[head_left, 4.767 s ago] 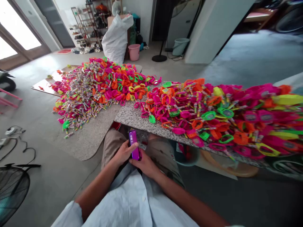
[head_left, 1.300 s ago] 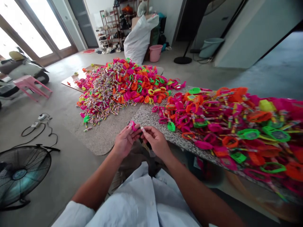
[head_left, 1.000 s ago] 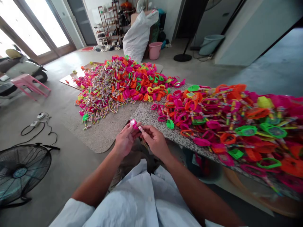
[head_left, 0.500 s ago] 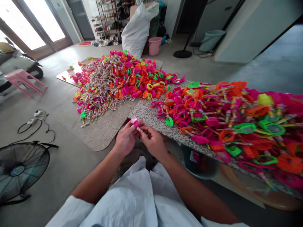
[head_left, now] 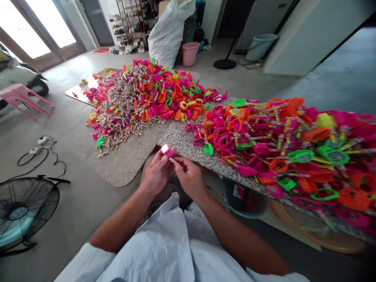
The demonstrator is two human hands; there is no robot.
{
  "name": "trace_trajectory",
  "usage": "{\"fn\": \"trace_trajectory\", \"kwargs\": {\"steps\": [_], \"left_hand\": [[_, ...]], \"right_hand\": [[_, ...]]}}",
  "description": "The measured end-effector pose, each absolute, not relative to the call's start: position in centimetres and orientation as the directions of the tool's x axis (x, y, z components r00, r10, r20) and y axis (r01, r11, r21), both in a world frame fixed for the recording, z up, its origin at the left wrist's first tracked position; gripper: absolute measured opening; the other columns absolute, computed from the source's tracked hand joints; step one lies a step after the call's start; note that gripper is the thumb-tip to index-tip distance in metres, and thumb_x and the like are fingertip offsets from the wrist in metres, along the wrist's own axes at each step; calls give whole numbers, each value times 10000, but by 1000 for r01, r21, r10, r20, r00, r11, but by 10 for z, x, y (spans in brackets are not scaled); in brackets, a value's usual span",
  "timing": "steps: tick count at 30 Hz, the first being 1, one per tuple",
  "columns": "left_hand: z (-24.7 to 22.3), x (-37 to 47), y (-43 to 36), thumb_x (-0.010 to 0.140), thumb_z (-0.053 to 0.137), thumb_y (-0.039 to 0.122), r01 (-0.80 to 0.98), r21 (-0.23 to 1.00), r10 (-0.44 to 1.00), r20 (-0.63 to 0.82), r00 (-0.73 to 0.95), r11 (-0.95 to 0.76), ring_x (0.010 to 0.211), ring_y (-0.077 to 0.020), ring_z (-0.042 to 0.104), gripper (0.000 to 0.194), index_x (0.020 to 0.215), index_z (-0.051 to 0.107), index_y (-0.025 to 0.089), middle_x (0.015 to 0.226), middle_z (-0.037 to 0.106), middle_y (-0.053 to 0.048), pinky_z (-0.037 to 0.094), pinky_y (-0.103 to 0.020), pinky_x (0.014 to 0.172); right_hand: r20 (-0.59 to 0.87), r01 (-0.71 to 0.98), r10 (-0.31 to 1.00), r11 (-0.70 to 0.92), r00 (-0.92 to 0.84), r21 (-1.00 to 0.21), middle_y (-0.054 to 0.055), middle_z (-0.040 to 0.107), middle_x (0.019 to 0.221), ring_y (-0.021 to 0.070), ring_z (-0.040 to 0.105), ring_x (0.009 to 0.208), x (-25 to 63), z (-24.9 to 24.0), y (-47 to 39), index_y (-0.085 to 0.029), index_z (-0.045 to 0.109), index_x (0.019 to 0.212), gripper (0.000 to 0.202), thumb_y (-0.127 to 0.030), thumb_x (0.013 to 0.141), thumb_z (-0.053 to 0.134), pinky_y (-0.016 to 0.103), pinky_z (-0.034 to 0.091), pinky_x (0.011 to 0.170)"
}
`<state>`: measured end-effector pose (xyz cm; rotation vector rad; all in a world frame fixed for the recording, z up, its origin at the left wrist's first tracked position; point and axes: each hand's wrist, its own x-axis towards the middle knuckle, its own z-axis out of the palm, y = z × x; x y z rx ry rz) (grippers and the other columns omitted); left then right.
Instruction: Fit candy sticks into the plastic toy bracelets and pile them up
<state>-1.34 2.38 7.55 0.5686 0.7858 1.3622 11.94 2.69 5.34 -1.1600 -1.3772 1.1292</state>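
My left hand is closed on a pink toy watch, its pale face turned up and bright with glare. Beside it, my right hand pinches a thin, wrapped candy tube that meets the watch; I cannot tell how the two are joined. Both hands are in front of the inner corner where two speckled stone tabletops meet. A heap of loose candy tubes mixed with pink, orange, yellow and green watches lies on the left top. Across the right top spreads a pile of watches with tubes attached.
A speckled slab edge runs close to my hands. Below the right top is a dark basin. A black fan and cables stand on the floor at left, near a pink stool. A white sack and pink bucket are behind.
The view has shifted slightly. The pink watch has tilted a little in my left hand, so its face now catches the light. Both hands keep their hold.
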Motion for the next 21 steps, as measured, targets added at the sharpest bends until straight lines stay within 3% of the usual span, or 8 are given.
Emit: {"fn": "trace_trajectory", "kwargs": {"steps": [6,12,21], "left_hand": [[62,-13,22,867,847,341,-562,821,994,-105,22,99,1083,-239,772,610,1397,557,253,1346,765,-108,586,-280,741],[50,-13,26,891,849,367,-448,894,999,-9,-46,-13,1205,-244,749,656,1447,516,261,1308,779,-108,599,-377,1017],[47,-4,28,899,838,400,-292,948,979,70,-192,-125,1158,-231,768,619,1427,554,247,1209,800,-93,596,-379,1049]], "right_hand": [[16,-95,1000,15,-14,-995,17,733,758,166,659,615,115,53,26,-185,792,1035,342,-502,946,703,285,546,601],[-52,-333,999,-49,-1,-942,26,756,771,175,689,651,109,49,28,-189,813,1012,331,-491,891,753,311,615,636],[-78,-417,997,-70,3,-906,31,763,787,173,690,669,108,43,30,-188,803,1031,367,-519,874,776,309,610,642]]}}
